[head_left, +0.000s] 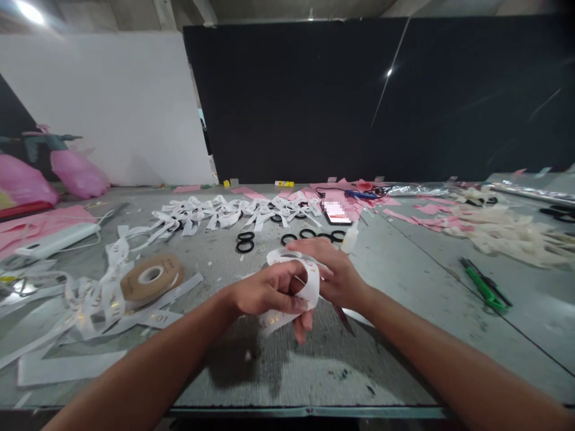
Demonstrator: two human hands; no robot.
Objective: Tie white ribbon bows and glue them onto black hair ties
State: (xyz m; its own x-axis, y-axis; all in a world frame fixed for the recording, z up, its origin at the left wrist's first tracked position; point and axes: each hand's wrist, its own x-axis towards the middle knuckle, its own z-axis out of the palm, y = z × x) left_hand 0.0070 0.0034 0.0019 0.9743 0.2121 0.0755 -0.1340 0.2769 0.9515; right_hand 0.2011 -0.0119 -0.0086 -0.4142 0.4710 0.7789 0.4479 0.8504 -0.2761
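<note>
My left hand [265,293] and my right hand [335,272] meet over the middle of the grey table [404,281], both gripping a looped piece of white ribbon [309,281] with gold lettering. The ribbon curls over my left fingers and its tail hangs below them. A thin dark-handled tool [344,317] sticks out under my right hand; how it is held is hidden. A ribbon spool [150,276] lies to the left with loose white ribbon around it.
Finished white ribbon bows [224,212] lie in a row farther back, with black elastic rings [245,240] in front of them. A phone [336,212] rests among pink paper scraps. Green scissors [485,287] lie at right, cream bows [512,230] beyond.
</note>
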